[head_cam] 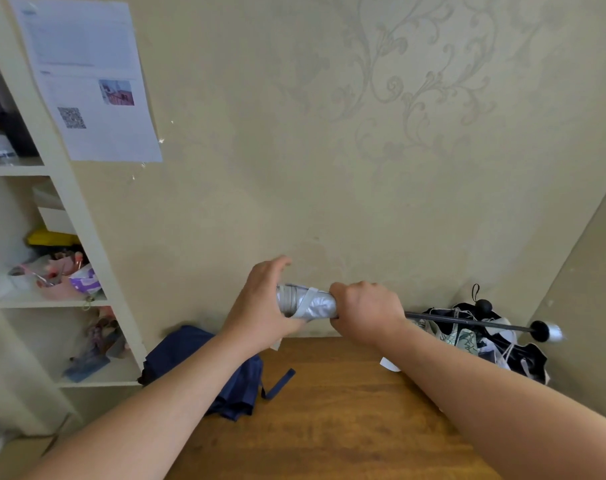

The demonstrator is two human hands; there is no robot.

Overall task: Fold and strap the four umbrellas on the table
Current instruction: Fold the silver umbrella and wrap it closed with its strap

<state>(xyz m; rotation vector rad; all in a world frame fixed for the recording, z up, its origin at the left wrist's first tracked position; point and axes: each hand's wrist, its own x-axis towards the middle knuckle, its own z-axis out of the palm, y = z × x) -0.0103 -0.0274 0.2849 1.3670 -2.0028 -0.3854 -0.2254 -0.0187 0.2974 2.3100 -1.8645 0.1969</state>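
Item: rolled silver fabric umbrella [312, 304], held level above the far edge of the brown wooden table [329, 410]; my left hand [263, 303] cupped its capped end with the fingers curved over it, and my right hand [367, 311] gripped the canopy in a fist, its dark shaft [467, 322] running out to my right. Also present: a loose navy blue fabric umbrella [239, 386] lying under my left forearm, and a black-and-white patterned umbrella [485, 337] heaped in the right corner.
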